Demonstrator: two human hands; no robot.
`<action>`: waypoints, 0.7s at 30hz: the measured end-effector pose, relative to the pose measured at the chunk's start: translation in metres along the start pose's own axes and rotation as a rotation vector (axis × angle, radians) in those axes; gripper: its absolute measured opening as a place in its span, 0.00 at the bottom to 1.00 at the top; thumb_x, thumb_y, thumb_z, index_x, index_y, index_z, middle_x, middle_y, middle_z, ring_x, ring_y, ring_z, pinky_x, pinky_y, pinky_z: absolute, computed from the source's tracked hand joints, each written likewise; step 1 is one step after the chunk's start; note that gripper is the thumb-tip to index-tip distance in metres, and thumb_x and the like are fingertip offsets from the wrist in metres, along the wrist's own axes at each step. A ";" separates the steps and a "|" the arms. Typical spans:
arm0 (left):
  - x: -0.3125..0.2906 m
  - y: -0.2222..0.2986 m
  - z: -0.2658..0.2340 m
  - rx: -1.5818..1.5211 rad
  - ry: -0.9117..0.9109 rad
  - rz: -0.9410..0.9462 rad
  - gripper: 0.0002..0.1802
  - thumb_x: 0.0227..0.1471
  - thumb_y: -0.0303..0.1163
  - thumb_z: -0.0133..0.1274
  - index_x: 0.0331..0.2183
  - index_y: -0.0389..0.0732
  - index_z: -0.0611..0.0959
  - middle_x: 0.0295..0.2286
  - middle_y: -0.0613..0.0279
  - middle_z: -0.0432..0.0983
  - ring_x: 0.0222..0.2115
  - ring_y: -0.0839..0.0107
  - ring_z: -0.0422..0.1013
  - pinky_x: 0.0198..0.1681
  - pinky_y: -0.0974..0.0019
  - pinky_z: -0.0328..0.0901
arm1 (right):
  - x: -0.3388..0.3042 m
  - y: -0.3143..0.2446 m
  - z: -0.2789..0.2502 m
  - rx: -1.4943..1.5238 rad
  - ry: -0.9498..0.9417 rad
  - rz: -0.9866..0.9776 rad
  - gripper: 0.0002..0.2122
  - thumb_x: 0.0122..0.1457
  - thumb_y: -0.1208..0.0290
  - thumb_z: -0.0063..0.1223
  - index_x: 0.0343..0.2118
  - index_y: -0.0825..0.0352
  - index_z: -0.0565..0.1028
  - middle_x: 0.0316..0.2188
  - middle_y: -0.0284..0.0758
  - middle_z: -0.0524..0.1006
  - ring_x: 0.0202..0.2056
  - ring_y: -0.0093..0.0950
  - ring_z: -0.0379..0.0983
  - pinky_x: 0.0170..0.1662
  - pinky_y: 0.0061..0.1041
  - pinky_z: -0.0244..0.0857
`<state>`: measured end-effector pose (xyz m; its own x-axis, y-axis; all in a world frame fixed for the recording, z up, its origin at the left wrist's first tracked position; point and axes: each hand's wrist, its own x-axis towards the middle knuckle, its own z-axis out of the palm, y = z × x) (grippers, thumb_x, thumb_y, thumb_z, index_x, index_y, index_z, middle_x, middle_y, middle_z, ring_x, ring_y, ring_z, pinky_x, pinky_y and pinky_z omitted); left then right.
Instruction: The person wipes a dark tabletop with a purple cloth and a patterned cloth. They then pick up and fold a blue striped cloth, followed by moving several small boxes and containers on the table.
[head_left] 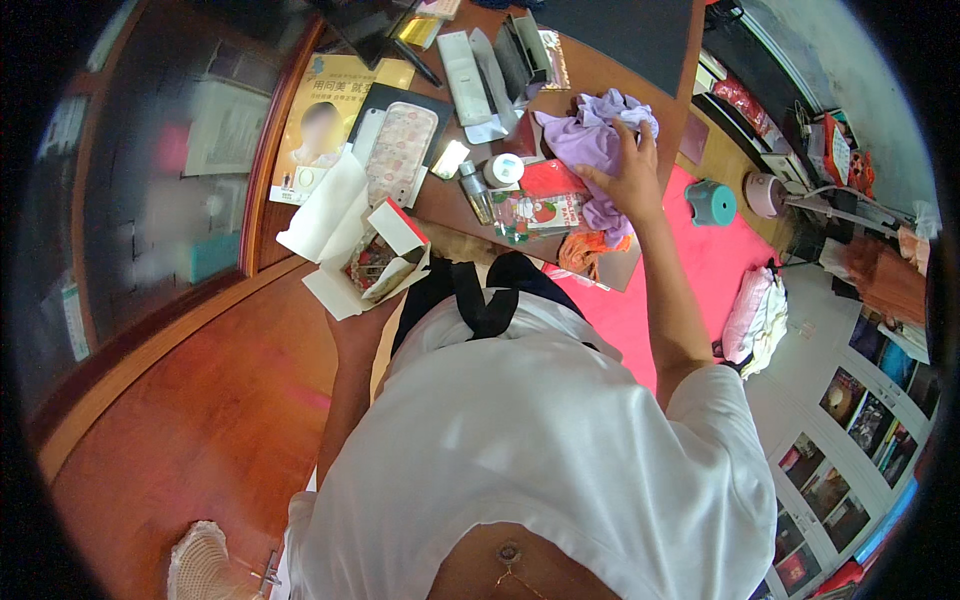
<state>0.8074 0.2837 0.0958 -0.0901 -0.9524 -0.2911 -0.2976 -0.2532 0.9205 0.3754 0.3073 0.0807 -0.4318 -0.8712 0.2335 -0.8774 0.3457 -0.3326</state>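
Observation:
An opened white box (345, 295) with a red-edged flap rests on my left hand (368, 308) beside the table's near edge. Small patterned items and packets lie inside it, and the box hides most of that hand's fingers. My right hand (630, 175) reaches over a crumpled purple cloth (580, 140) on the table, touching it with thumb and fingers spread apart. Close by are a red packet (552, 178), a clear patterned pouch (535, 215), a white-lidded jar (503, 170), a small bottle (477, 192) and an orange cloth bundle (590, 252).
A patterned phone case (402, 150) lies on a dark folder near a yellow booklet (335, 95). Open white and grey boxes (465, 75) stand farther back on the table. A teal stool (711, 202) stands on a pink mat (690, 250) to the right. Glass-doored cabinet (170, 150) at left.

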 end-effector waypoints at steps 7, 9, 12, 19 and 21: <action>-0.005 0.023 0.021 -0.099 -0.040 0.009 0.38 0.36 0.22 0.74 0.50 0.31 0.74 0.45 0.55 0.77 0.44 0.67 0.75 0.47 0.65 0.72 | 0.017 0.070 0.029 0.298 0.121 0.269 0.15 0.53 0.69 0.65 0.44 0.67 0.79 0.40 0.47 0.81 0.42 0.41 0.78 0.47 0.35 0.70; -0.006 0.027 0.026 -0.074 -0.053 0.027 0.38 0.37 0.22 0.74 0.50 0.31 0.74 0.45 0.55 0.77 0.44 0.67 0.75 0.47 0.65 0.72 | 0.026 0.096 0.022 0.437 0.275 0.278 0.13 0.55 0.70 0.63 0.42 0.68 0.79 0.38 0.45 0.82 0.40 0.38 0.79 0.45 0.32 0.71; -0.005 0.018 0.031 -0.009 -0.050 0.022 0.37 0.37 0.22 0.74 0.50 0.30 0.74 0.45 0.55 0.77 0.44 0.68 0.75 0.46 0.65 0.72 | 0.043 0.112 -0.004 0.481 0.299 0.239 0.12 0.55 0.70 0.63 0.41 0.69 0.79 0.36 0.45 0.82 0.38 0.35 0.79 0.44 0.32 0.71; -0.007 0.021 0.044 -0.082 -0.034 -0.030 0.35 0.37 0.23 0.75 0.48 0.30 0.76 0.42 0.55 0.79 0.41 0.69 0.76 0.45 0.65 0.73 | 0.026 0.081 -0.027 0.134 0.111 -0.092 0.13 0.51 0.73 0.65 0.41 0.66 0.79 0.41 0.42 0.79 0.44 0.42 0.74 0.50 0.38 0.67; -0.007 0.024 0.046 -0.101 -0.028 -0.049 0.35 0.36 0.24 0.75 0.48 0.30 0.76 0.42 0.55 0.79 0.41 0.69 0.77 0.45 0.66 0.73 | 0.002 0.042 -0.033 0.244 0.013 -0.219 0.15 0.49 0.74 0.65 0.41 0.65 0.79 0.42 0.40 0.78 0.45 0.41 0.72 0.52 0.38 0.65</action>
<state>0.7571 0.2916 0.1076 -0.1045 -0.9338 -0.3423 -0.2053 -0.3165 0.9261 0.3303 0.3314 0.0970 -0.2423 -0.9107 0.3345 -0.8744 0.0556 -0.4820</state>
